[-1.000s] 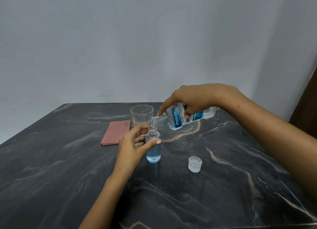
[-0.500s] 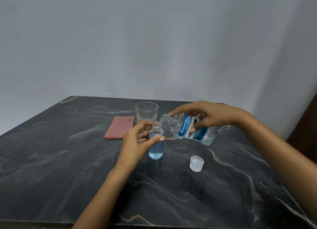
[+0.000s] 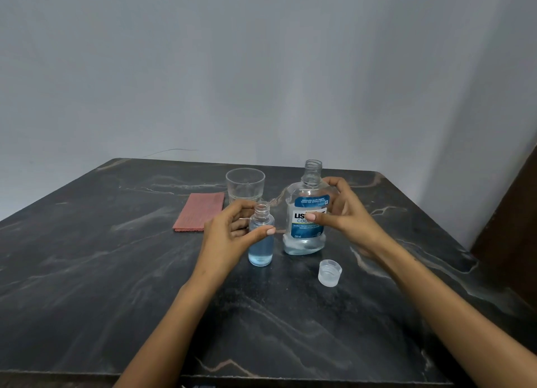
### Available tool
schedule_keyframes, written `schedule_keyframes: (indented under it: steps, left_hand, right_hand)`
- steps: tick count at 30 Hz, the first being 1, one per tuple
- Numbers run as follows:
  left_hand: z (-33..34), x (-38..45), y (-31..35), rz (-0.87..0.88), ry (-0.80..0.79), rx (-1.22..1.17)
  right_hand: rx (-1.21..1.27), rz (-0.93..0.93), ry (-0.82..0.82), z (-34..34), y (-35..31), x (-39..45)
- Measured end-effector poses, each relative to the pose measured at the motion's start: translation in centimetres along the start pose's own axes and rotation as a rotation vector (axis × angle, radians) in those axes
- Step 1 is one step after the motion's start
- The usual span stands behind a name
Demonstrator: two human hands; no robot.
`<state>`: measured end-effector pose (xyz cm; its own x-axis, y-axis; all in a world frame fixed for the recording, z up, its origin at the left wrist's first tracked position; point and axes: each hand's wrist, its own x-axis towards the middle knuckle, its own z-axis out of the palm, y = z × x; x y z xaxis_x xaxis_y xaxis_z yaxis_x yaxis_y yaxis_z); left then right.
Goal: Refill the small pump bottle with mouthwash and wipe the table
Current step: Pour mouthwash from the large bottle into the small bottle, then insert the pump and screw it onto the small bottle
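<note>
**Print on the mouthwash label**

The only readable print is on the blue-and-white label of the clear plastic mouthwash bottle [image 3: 305,213]. My right hand's thumb [image 3: 315,217] covers part of the brand, leaving "LIS" in bold black letters and "COOL" beneath. At the label's lower left stands "250 ml". The smaller lines are too fine to read.

Head camera looks forward-down across the table [image 3: 116,271].

Pretty dim, flat indoor light, soft shadows under each hand [image 3: 232,230] on the desk [image 3: 87,271]; slightly soft focus, wide-angle bending at edges.
</note>
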<state>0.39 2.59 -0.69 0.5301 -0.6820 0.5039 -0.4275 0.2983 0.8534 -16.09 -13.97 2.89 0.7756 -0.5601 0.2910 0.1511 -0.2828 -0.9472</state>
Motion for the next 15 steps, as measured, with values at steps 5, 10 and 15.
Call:
schedule_keyframes:
  steps: [5, 10, 15]
  left_hand:
    - [0.0, 0.0, -0.4, -0.01, -0.005, -0.001]
    - [-0.1, -0.1, -0.6, -0.01, -0.01, 0.005]
    - [-0.1, -0.1, -0.5, -0.009, -0.016, 0.001]
  right_hand:
    - [-0.009, 0.009, 0.036, 0.1, 0.8, -0.2]
    - [-0.087, 0.001, 0.099, -0.3, 0.2, -1.4]
    - [-0.346, -0.248, 0.512, 1.4, -0.8, -5.3]
